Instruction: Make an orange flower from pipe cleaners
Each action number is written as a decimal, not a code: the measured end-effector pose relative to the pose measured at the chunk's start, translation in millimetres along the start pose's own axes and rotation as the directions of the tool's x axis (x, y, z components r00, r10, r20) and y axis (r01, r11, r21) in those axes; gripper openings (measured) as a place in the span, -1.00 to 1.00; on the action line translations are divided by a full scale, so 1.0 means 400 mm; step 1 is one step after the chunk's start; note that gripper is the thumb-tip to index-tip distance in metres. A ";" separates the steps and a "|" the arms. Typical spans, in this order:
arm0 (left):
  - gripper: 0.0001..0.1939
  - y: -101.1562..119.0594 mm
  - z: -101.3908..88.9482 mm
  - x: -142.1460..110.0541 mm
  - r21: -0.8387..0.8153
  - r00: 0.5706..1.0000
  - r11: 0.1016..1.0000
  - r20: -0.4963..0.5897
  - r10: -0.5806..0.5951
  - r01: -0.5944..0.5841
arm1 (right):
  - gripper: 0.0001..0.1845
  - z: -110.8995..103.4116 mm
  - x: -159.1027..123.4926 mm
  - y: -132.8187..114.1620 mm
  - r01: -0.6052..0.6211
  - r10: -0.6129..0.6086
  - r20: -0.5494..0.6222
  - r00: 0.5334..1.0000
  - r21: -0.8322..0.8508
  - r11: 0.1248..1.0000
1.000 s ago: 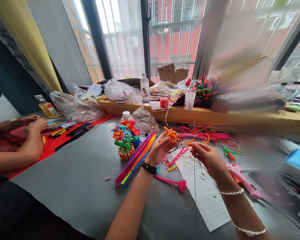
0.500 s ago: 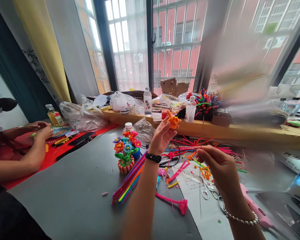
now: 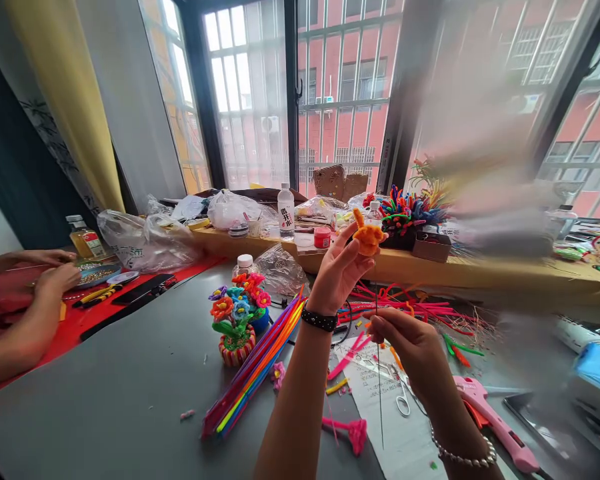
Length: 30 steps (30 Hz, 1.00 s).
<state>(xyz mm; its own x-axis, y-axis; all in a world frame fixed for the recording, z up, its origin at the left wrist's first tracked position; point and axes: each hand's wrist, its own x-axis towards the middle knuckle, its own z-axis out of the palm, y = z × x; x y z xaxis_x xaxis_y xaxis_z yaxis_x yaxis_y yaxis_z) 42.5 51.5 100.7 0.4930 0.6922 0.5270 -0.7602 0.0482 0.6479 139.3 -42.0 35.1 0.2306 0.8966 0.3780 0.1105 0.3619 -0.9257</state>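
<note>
My left hand point(image 3: 336, 279), raised over the table, pinches a fuzzy orange pipe-cleaner piece point(image 3: 369, 239) with a short stub sticking up. Lower and to its right, my right hand point(image 3: 409, 343) has thumb and fingers closed on a thin straight wire point(image 3: 381, 393). The wire hangs well below the fingers, and its upper end reaches the underside of the orange piece. Whether it has gone in, I cannot tell. Beneath my hands lie a written paper sheet point(image 3: 367, 393), scissors point(image 3: 403, 405) and a pink pipe-cleaner flower point(image 3: 357, 435).
A small pot of pipe-cleaner flowers point(image 3: 237, 350) stands left of a bundle of coloured pipe cleaners point(image 3: 253, 373). On the right lies a pink glue gun point(image 3: 495, 420). A water bottle point(image 3: 286, 215) stands on the sill. At far left, another person's hands point(image 3: 55, 270) work over a bead tray.
My right hand has brought the wire left, from beside the orange piece to beneath it. The orange piece has shifted slightly right in view as the camera turned a little.
</note>
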 end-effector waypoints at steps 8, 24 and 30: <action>-0.58 0.008 0.001 0.002 -0.014 1.000 1.000 0.025 0.000 0.001 | -0.79 0.008 0.000 -0.009 -0.024 0.024 0.031 0.999 0.006 1.000; -0.78 0.032 -0.008 0.015 -0.156 0.986 0.977 -0.108 0.127 -0.142 | -0.83 -0.018 -0.006 -0.027 -0.026 0.022 0.047 0.999 0.067 0.997; -0.64 -0.020 -0.119 -0.081 0.141 0.923 0.935 -0.260 -0.283 0.326 | -0.81 -0.080 0.018 0.006 -0.075 0.148 -0.209 0.967 0.322 0.944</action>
<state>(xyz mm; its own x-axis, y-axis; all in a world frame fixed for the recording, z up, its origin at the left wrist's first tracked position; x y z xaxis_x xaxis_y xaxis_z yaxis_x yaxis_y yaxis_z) 12.5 63.1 52.2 0.5600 0.8128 0.1606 -0.4903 0.1688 0.8551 172.2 -42.7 36.0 0.4415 0.8669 0.2313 -0.2247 0.3564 -0.9069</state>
